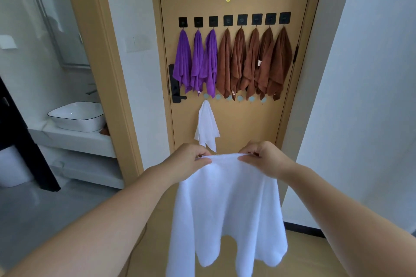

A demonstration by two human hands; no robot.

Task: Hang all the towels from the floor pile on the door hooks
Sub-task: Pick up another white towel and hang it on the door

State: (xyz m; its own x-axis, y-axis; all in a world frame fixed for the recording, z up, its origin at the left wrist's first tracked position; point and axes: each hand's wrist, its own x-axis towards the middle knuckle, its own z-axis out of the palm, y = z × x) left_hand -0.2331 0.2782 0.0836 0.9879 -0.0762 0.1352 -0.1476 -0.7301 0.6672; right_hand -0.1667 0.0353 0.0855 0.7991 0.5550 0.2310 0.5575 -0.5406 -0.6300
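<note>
The soft white terry towel (227, 204) hangs at lower centre, its top edge pinched by the left hand (189, 160) and right hand (262, 159), which are a little apart. It looks light and limp, best gathered at that edge. The hanging purple towels (195, 62) and brown towels (252, 62) partly cover the pale round hooks (240, 98) at mid-frame, beside a smaller hung white cloth (206, 128).
</note>
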